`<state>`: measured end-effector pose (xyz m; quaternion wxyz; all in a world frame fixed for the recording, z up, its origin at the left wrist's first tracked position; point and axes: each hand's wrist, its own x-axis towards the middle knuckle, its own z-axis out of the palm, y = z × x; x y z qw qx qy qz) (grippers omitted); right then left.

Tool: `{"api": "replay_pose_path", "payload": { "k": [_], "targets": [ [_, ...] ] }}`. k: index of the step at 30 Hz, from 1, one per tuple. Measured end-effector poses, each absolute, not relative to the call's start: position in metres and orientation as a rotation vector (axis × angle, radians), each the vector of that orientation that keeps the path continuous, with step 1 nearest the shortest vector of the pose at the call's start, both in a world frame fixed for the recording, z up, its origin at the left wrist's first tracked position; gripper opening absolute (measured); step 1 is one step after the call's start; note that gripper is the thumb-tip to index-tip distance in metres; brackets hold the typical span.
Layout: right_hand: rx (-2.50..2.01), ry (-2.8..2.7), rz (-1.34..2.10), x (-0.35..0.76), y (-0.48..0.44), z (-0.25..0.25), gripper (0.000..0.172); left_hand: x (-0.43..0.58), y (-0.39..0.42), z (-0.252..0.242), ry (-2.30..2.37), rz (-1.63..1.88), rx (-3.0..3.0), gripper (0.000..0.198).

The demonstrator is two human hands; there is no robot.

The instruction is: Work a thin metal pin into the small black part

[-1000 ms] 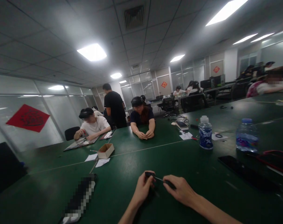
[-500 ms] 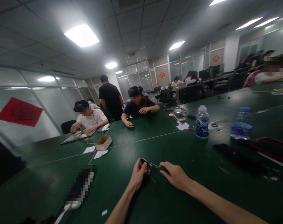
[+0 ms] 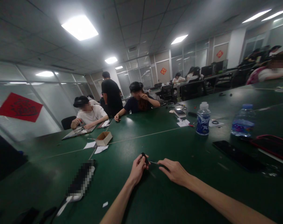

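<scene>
My left hand [image 3: 137, 169] is closed on a small black part [image 3: 145, 158] just above the green table [image 3: 122, 186]. The part is too small and too covered by fingers to name its kind. My right hand [image 3: 175, 171] grips the dark handle of a screwdriver [image 3: 153, 162], whose thin metal shaft points left at the black part. The shaft's tip meets or nearly meets the part; I cannot tell which. Both hands are in front of me, a short gap apart.
An open cardboard box [image 3: 104, 139] stands beyond my left hand, near paper slips [image 3: 101, 149]. A blurred dark device [image 3: 80, 180] lies left. On the right are two bottles [image 3: 203, 119] and a black phone [image 3: 234, 154]. Several people sit around the tables.
My left hand has turned the black part more upright. My right hand's fingers have loosened and stretched along the screwdriver handle. A person across the table has raised one hand toward their head.
</scene>
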<state>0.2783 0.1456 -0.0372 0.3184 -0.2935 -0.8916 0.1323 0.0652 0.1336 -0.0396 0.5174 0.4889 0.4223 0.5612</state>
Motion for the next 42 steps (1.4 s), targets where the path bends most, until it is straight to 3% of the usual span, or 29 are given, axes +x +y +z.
{"api": "replay_pose_path", "payload": {
  "k": [33,42],
  "targets": [
    [-0.836,-2.519,0.243,0.278,0.144,-0.035,0.027,0.062,0.129,-0.031,1.157,0.989,1.564,0.039],
    [-0.95,-2.498,0.169,0.274,0.142,-0.038,0.028,0.071,0.127,-0.034,1.176,1.082,1.437,0.045]
  ]
}}
